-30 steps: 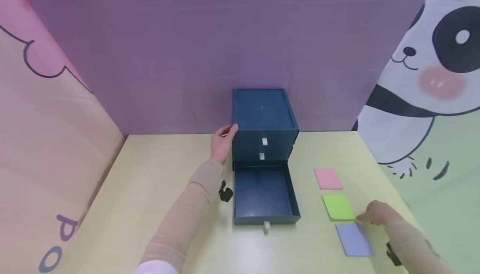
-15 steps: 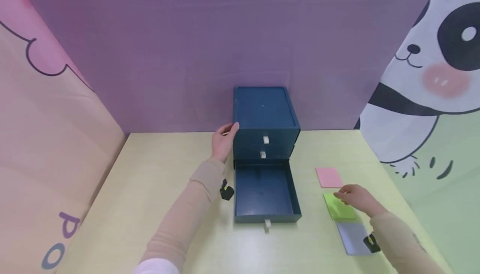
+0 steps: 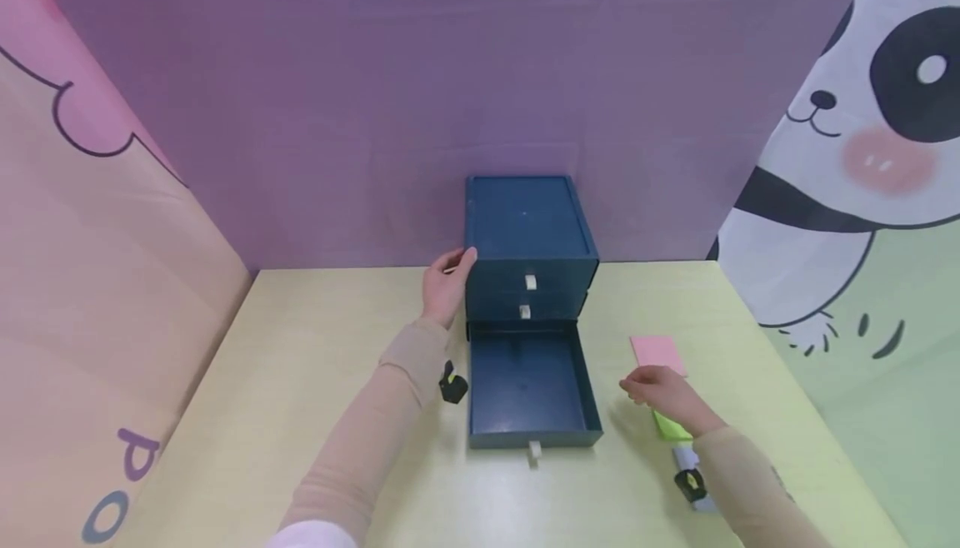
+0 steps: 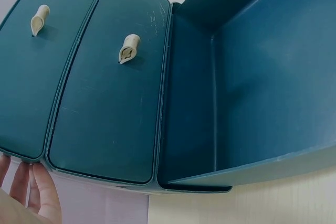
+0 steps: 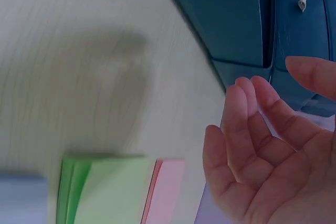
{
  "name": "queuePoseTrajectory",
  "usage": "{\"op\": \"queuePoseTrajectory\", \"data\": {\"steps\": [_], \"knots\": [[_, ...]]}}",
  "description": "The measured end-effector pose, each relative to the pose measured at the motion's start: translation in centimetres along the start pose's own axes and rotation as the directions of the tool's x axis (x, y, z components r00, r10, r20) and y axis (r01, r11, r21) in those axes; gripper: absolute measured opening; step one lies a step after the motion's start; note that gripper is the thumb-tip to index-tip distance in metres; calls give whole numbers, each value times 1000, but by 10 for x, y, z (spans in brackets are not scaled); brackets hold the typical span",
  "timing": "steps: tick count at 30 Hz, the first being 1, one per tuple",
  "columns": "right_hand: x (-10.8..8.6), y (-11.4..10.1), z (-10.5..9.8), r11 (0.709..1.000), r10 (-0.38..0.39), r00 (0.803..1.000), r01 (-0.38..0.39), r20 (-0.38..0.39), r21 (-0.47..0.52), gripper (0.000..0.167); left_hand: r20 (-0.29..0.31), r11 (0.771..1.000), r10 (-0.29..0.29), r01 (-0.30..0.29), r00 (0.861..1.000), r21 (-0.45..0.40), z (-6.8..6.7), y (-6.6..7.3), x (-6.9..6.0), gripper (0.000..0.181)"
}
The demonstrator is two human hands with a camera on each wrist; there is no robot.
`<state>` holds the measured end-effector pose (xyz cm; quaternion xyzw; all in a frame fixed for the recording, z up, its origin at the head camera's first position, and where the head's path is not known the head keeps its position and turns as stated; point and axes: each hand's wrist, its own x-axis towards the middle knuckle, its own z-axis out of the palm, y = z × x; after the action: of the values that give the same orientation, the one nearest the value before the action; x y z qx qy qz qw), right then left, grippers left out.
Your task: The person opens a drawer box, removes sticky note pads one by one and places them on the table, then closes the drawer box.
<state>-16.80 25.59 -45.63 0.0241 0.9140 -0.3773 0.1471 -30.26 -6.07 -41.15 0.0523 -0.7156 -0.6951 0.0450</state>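
Note:
A dark blue drawer cabinet [image 3: 525, 219] stands against the back wall, its bottom drawer [image 3: 521, 381] pulled out with the bare floor showing. My left hand [image 3: 444, 286] rests on the cabinet's left side near the upper front corner; in the left wrist view its fingers [image 4: 46, 190] lie nearly straight against that side. Between the drawer and the sticky notes my right hand [image 3: 663, 394] hovers with loosely bent fingers and holds nothing. A pink sticky note pad [image 3: 656, 352], a green sticky note pad [image 3: 672, 429] and a lavender sticky note pad [image 5: 21, 200] lie below it, partly hidden in the head view.
Small pale pull tabs [image 3: 531, 282] stick out from the drawer fronts. The light wooden table [image 3: 315, 365] meets a purple cloth wall [image 3: 337, 115] behind, with printed cloth panels [image 3: 817, 265] at both sides.
My right hand has moved left and a little away from me, from beside the green and lavender pads toward the drawer. My left hand stays on the cabinet.

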Motion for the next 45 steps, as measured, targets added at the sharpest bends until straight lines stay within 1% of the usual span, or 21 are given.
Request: {"op": "queuePoseTrajectory", "data": {"steps": [3, 4, 7, 10, 11, 14, 16, 19, 21, 23, 26, 27, 29, 32, 33, 34, 36, 37, 39, 41, 45], "knots": [[3, -2, 8, 995, -86, 996, 86, -6, 46, 36, -2, 1000, -4, 4, 1000, -3, 1, -1, 0, 45], [3, -2, 10, 990, -132, 991, 132, -9, 55, 36, -4, 1000, -4, 4, 1000, -8, 1, -1, 0, 45], [5, -6, 17, 978, -192, 981, 191, 3, 82, 39, -7, 1000, -7, 7, 1000, -15, 1, -1, 0, 46], [4, -13, 23, 973, -200, 980, 196, 24, 120, 35, -10, 1000, -8, 8, 1000, -17, 1, -1, 1, 46], [3, -16, 25, 975, -179, 983, 173, 37, 139, 36, -10, 1000, -8, 8, 1000, -18, 1, -1, 1, 46], [-3, -28, 30, 968, -185, 979, 166, 90, 190, 33, -7, 1000, -10, 10, 1000, -18, 1, -1, 1, 45], [-8, -35, 33, 959, -203, 968, 166, 149, 231, 34, -7, 1000, -10, 10, 1000, -16, 1, -1, 1, 45], [-13, -43, 39, 947, -237, 937, 163, 257, 278, 35, -7, 1000, -13, 13, 1000, -13, 1, -1, 1, 46], [-16, -45, 44, 945, -245, 919, 155, 310, 287, 36, -6, 1000, -13, 13, 1000, -9, 1, -1, 1, 46], [-17, -45, 48, 944, -251, 908, 154, 336, 290, 36, -2, 1000, -13, 13, 1000, -6, 1, -1, 1, 46], [-21, -46, 51, 943, -252, 898, 144, 361, 300, 38, 2, 1000, -6, 6, 1000, -5, 1, -2, 1, 46], [-23, -47, 53, 941, -267, 887, 156, 377, 299, 37, 1, 1000, -3, 3, 1000, -7, 1, -1, 0, 45], [-27, -48, 55, 939, -293, 850, 169, 438, 299, 36, -1, 1000, 1, -1, 1000, -6, 1, -1, 0, 45], [-31, -46, 63, 937, -332, 770, 203, 545, 284, 34, -3, 1000, -1, 1, 1000, -4, 1, 0, 0, 45], [-32, -44, 67, 939, -331, 748, 197, 575, 283, 33, -1, 1000, -3, 3, 1000, -1, 0, 0, 1, 46], [-32, -42, 71, 942, -320, 736, 179, 597, 285, 33, 1, 1000, -8, 8, 1000, 1, 0, 0, 1, 46], [-31, -36, 80, 949, -284, 734, 121, 617, 292, 34, 6, 1000, -15, 15, 1000, -1, 0, 1, 1, 46], [-30, -32, 84, 951, -261, 739, 85, 621, 298, 35, 7, 1000, -17, 17, 1000, -2, -1, 1, 2, 47], [-29, -27, 91, 948, -213, 759, 8, 615, 319, 36, 7, 1000, -21, 21, 1000, -4, -1, 1, 2, 47], [-28, -22, 96, 940, -173, 778, -52, 604, 337, 36, 5, 1000, -24, 24, 1000, -3, -1, 0, 2, 47], [-28, -18, 103, 928, -128, 804, -109, 581, 356, 36, 4, 1000, -30, 30, 1000, 2, 0, -1, 2, 47]]}}
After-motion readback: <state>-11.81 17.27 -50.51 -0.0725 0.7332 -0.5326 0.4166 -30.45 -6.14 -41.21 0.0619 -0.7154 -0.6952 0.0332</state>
